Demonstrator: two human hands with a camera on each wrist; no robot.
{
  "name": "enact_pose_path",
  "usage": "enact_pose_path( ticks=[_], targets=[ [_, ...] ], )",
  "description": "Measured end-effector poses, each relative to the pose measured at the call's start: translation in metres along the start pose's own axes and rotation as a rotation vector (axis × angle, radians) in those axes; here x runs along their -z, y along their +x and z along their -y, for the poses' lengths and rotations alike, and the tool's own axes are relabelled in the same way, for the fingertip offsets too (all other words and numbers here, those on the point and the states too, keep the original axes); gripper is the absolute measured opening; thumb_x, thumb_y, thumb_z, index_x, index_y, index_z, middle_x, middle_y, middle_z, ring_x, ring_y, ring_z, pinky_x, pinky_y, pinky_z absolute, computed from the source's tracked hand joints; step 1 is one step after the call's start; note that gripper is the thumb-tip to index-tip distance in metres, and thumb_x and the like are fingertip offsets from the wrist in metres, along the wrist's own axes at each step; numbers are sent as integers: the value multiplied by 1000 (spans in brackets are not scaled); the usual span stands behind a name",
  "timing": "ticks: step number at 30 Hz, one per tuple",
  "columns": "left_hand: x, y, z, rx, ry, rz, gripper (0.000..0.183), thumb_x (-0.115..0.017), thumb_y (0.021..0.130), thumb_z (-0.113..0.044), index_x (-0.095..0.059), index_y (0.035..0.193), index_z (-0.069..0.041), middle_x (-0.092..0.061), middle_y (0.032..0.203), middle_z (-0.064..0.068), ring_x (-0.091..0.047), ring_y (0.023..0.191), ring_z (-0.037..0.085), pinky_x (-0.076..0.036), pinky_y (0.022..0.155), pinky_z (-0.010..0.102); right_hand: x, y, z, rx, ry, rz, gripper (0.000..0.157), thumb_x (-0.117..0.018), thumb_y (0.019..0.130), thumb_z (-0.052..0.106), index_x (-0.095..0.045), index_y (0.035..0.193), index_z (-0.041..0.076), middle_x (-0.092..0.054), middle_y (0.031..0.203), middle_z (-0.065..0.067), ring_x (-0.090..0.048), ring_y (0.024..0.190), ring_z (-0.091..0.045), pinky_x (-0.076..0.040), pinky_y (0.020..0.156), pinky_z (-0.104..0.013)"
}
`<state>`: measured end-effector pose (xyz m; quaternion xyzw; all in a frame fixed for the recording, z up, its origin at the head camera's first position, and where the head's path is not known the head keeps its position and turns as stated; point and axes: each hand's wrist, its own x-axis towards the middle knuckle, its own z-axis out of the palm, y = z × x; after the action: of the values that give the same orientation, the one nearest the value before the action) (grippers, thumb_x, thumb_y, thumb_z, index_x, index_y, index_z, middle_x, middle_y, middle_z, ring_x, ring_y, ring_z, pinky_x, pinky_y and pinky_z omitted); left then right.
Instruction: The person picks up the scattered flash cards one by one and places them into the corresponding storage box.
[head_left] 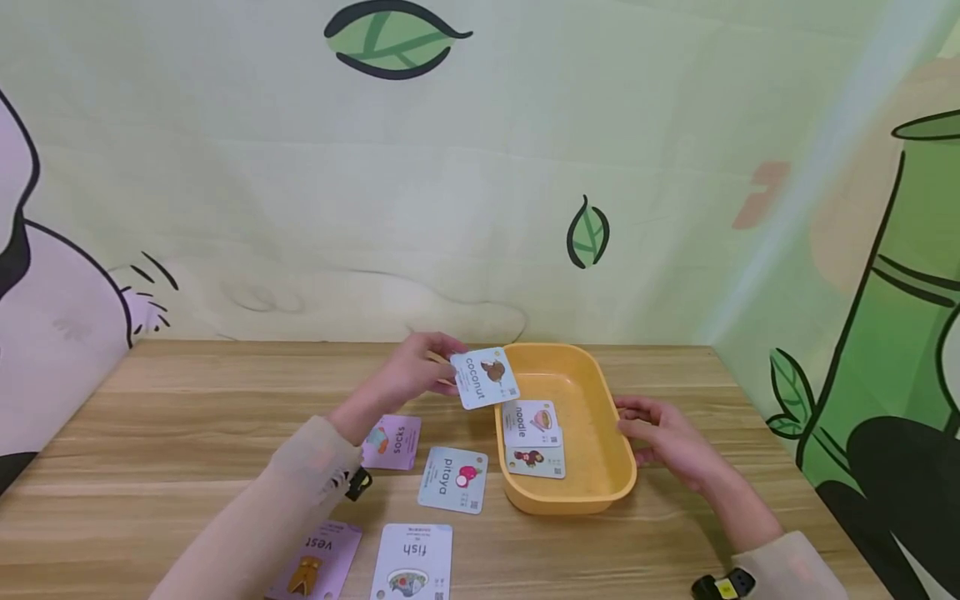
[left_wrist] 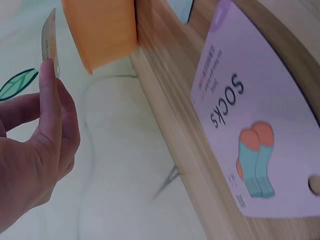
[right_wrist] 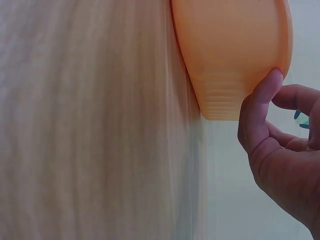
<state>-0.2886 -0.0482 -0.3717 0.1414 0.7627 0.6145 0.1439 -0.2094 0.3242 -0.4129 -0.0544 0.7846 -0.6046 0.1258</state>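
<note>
My left hand [head_left: 420,364] pinches a square coconut card [head_left: 485,378] over the left rim of the yellow plastic bin [head_left: 573,496]; the left wrist view shows this card [left_wrist: 49,42] nearly edge-on. Inside the bin, a noodle card [head_left: 530,423] overlaps another picture card [head_left: 536,461]. My right hand [head_left: 667,437] is at the bin's right side, with its fingers bent loosely. In the right wrist view, the thumb [right_wrist: 270,87] touches the outer wall close to the rim.
On the wooden table [head_left: 225,400] lie a pitaya card [head_left: 453,481], a fish card [head_left: 411,562], a purple socks card [head_left: 392,442] and a purple vest card [head_left: 318,562]. My left forearm partly covers the purple ones. A printed backdrop [head_left: 450,208] stands behind the table.
</note>
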Motion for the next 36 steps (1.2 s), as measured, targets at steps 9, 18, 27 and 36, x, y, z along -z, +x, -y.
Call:
enact_pose_path(
  ticks=[9,18,27,36],
  targets=[
    [-14,5,-2,7,9,22,36,-56,94,15,-58,130,13,-58,115,24,-69,92,31,-60,85,46,0,0,-1,-4,1,-1,58,-58,104,13,-34,150,-13,-50,130,-28,-65,98,-22,-62,72,-37],
    [-23,11,-2,25,-10,34,37,-58,94,15,-59,130,12,-59,116,24,-70,90,30,-59,86,45,-1,0,0,-9,-4,-4,58,-58,104,13,-34,150,-13,-50,129,-27,-64,98,-22,-61,70,-36],
    [-29,17,0,23,-17,38,39,-59,92,16,-58,131,14,-58,112,22,-70,86,28,-61,83,39,0,0,1,-6,-2,-2,58,-58,104,13,-34,150,-13,-50,129,-28,-64,99,-23,-62,71,-37],
    [-33,18,1,17,37,35,33,-60,96,10,-60,129,13,-58,109,18,-68,84,26,-61,82,36,0,-1,1,-7,4,-4,58,-58,104,13,-35,150,-13,-50,131,-29,-65,98,-23,-62,70,-36]
  ],
)
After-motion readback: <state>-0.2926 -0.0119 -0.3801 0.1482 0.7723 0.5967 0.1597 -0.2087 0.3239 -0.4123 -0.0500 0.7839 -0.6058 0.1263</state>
